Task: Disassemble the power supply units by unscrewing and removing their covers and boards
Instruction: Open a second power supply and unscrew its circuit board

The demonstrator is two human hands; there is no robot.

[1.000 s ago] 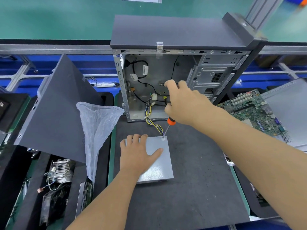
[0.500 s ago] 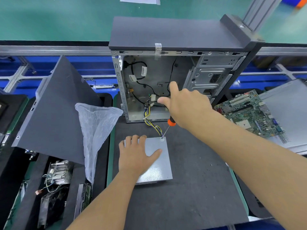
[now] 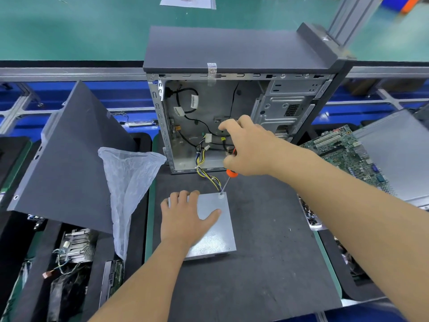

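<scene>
Unit (image 3: 214,231): speckled silver-grey. Screwdriver (image 3: 231,173) handle: orange. Wires (image 3: 210,176): yellow, black, blue. Mat (image 3: 267,252): dark grey. Board (image 3: 343,149): green.

One head-worn view looks forward and steeply down, close above both hands (image 3: 218,182) on the surface (image 3: 267,263).
</scene>
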